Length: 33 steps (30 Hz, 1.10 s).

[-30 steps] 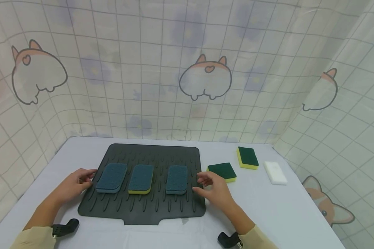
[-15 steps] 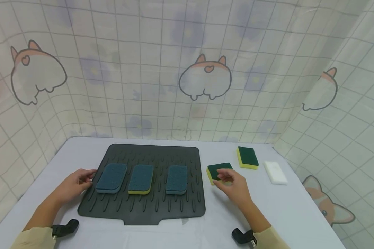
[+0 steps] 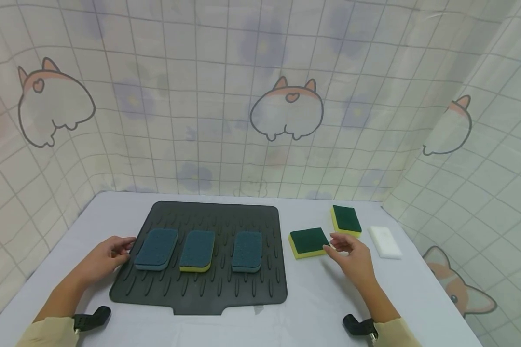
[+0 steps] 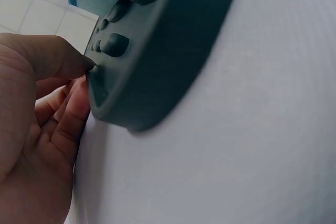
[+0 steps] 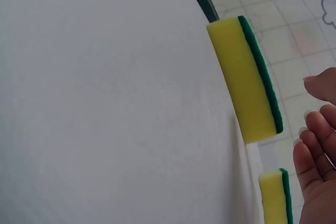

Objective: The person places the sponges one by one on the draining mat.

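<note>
A dark grey ribbed mat [image 3: 208, 284] lies on the table with three dark blue-topped sponges on it: a left one [image 3: 156, 248], a middle one [image 3: 197, 249] with a yellow base, and a right one [image 3: 247, 250]. At its left edge my left hand [image 3: 106, 255] pinches the mat's rim [image 4: 113, 111], thumb on top and fingers along the side. My right hand [image 3: 353, 258] hovers by the right end of a green-and-yellow sponge [image 3: 308, 241], fingers loosely bent and holding nothing. In the right wrist view that sponge [image 5: 247, 80] stands apart from the fingers [image 5: 315, 124].
A second green-and-yellow sponge [image 3: 346, 219] lies farther back on the right. Beside it is a white rectangular block [image 3: 385, 242]. A white cloth covers the table [image 3: 312, 313], and a patterned curtain [image 3: 226, 120] encloses the back and sides.
My right hand has moved right, from the mat's right edge across the nearer green-and-yellow sponge to its right end. The left hand and mat stay put.
</note>
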Available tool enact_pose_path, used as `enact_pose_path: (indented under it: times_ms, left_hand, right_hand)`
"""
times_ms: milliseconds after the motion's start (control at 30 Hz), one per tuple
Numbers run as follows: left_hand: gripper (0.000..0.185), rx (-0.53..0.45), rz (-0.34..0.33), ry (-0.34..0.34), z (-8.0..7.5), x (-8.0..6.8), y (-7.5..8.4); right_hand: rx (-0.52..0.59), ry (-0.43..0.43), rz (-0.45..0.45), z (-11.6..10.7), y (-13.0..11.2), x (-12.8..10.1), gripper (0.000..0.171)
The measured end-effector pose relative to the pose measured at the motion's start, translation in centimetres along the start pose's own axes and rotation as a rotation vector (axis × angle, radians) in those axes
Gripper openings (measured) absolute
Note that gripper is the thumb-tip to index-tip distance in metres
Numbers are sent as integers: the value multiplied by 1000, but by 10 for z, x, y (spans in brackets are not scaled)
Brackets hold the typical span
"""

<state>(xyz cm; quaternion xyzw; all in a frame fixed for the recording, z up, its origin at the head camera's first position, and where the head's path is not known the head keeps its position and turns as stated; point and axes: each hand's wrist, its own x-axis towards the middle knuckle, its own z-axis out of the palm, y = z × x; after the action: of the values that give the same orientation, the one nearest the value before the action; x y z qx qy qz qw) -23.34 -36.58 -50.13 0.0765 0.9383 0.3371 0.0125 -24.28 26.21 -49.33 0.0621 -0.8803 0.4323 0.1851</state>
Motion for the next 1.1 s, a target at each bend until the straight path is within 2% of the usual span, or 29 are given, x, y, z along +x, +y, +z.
enact_pose_path:
  times_ms: [267, 567, 700, 933, 1100]
  left_hand:
    - [50, 1, 5, 11, 0, -3, 1]
    - [49, -3, 3, 15, 2, -2, -1]
    - [49, -2, 2, 17, 2, -2, -2]
    - [49, -15, 2, 15, 2, -2, -2]
    - [49, -10, 5, 15, 1, -2, -1]
  right_hand:
    - [-29, 54, 40, -19, 19, 5, 41]
    - [-214, 66, 104, -43, 37, 8, 40]
    - [-247, 48, 142, -54, 42, 11, 43]
    - [-275, 32, 218, -72, 61, 19, 58]
    - [-298, -20, 290, -82, 74, 23, 80]
